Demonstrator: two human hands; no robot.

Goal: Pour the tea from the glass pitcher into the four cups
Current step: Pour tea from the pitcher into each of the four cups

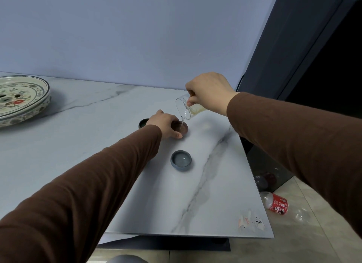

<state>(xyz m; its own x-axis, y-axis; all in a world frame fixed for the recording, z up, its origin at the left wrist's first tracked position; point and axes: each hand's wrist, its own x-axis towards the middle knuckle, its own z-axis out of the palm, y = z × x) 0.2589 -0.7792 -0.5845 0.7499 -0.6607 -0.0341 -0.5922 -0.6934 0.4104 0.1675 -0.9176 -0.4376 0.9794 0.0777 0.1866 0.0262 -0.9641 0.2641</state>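
My right hand point(209, 93) grips a small glass pitcher point(185, 109), tilted with its spout down. A thin stream of pale tea falls from it into a brown cup point(183, 127). My left hand point(166, 124) holds that brown cup by its side on the marble table point(88, 125). A dark green cup point(142, 123) stands just left of my left hand, half hidden by it. Nearer to me stands a grey-blue cup point(181, 160) with liquid in it. A fourth cup is not visible; my left sleeve covers part of the table.
A large painted ceramic tea tray point(21, 98) sits at the far left of the table. The table's right edge runs close to the cups. On the floor to the right lie a red-labelled plastic bottle point(277, 203) and clear plastic litter. A wall stands behind the table.
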